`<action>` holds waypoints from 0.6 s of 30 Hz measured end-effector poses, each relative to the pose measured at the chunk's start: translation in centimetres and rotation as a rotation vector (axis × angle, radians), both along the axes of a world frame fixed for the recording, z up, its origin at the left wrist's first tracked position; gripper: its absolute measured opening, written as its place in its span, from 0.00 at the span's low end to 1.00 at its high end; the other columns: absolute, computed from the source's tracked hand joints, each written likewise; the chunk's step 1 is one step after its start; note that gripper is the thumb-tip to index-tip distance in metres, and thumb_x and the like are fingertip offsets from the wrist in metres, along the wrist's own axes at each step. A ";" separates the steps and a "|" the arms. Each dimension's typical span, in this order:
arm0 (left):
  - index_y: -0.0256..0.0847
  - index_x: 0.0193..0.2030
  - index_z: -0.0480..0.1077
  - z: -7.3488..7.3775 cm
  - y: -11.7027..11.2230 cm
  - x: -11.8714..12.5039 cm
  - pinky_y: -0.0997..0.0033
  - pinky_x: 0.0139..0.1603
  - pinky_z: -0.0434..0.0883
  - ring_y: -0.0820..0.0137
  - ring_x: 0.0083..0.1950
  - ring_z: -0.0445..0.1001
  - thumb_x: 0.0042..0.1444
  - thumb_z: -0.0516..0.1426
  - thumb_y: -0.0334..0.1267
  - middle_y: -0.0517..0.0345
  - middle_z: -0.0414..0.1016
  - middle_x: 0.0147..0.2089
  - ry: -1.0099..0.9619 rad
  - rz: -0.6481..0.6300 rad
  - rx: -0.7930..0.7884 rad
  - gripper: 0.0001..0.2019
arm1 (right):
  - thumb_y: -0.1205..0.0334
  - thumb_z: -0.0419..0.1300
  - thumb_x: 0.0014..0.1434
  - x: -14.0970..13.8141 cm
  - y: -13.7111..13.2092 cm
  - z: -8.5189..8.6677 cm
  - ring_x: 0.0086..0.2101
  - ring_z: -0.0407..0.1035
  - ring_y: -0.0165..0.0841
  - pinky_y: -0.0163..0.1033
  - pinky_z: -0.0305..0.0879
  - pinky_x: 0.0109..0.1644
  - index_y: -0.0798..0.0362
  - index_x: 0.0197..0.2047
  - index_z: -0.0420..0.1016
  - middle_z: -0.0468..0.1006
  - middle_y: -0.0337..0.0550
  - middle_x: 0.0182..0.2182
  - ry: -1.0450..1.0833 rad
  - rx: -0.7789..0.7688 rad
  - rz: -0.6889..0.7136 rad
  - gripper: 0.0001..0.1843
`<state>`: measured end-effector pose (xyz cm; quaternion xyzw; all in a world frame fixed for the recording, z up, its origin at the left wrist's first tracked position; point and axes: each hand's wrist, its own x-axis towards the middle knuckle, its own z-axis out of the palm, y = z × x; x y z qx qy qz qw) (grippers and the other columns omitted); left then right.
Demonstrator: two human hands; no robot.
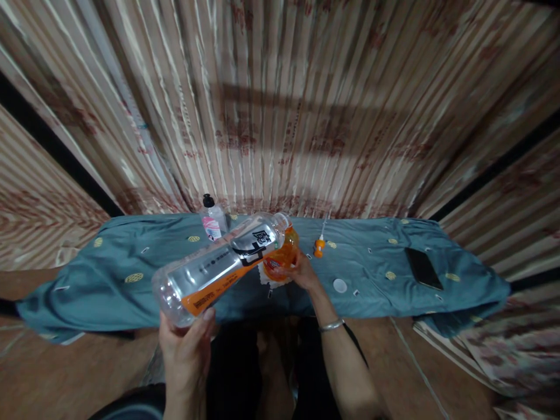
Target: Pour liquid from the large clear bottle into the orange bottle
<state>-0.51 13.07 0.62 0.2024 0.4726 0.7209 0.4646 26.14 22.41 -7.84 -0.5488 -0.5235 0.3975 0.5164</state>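
My left hand point(186, 344) is closed around the base of a large clear plastic bottle point(219, 262) with a silver and orange label. The bottle is tilted, its neck pointing right and lying at the top of an orange bottle point(277, 262). Whether liquid runs between them I cannot tell. My right hand point(301, 271) grips the orange bottle, which stands over a whitish cloth or paper point(265, 279). To its right lies an orange pump top point(319, 248) with a thin clear tube. A white round cap-like disc point(340, 285) rests nearer my right forearm.
A clear bottle with a black cap point(209, 201) and pink label stands at the back left. Toward the right end of the table, covered by a teal cloth point(371, 268), lies a dark phone point(423, 268). A patterned curtain point(280, 116) hangs behind.
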 end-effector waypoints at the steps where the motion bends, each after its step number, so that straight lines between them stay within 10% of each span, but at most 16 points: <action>1: 0.42 0.48 0.76 0.1 -0.1 0.2 0.73 0.30 0.73 0.68 0.33 0.78 0.23 0.81 0.33 0.58 0.81 0.37 -0.004 0.010 0.008 0.39 | 0.54 0.85 0.40 -0.1 0.0 0.1 0.51 0.85 0.48 0.53 0.82 0.61 0.46 0.55 0.82 0.92 0.43 0.49 -0.019 0.003 -0.006 0.38; 18: 0.42 0.41 0.75 1.5 -0.3 1.2 0.78 0.19 0.60 0.78 0.20 0.64 0.23 0.77 0.30 0.65 0.77 0.27 0.005 0.053 0.029 0.32 | 0.58 0.85 0.42 0.0 -0.1 0.7 0.54 0.85 0.50 0.56 0.82 0.64 0.45 0.57 0.83 0.91 0.42 0.51 -0.017 0.022 0.013 0.38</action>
